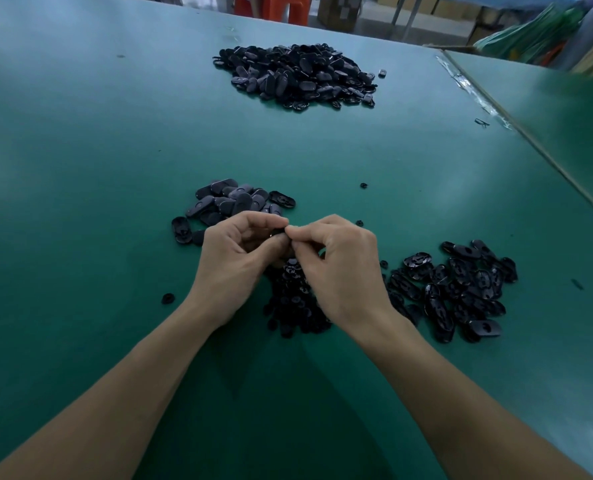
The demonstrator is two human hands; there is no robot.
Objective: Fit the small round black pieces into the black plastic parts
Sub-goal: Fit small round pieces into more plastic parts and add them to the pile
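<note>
Heaps of black plastic parts (461, 289) flank your hands on the worktop (80, 168). Your left hand (232, 258) and right hand (340, 265) both pinch 1 small black piece (277, 233), mostly hidden.

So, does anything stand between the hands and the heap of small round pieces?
Nothing visible does. The heap of round pieces lies open on the table just below the left hand and right hand, which together pinch a black part at their fingertips.
</note>
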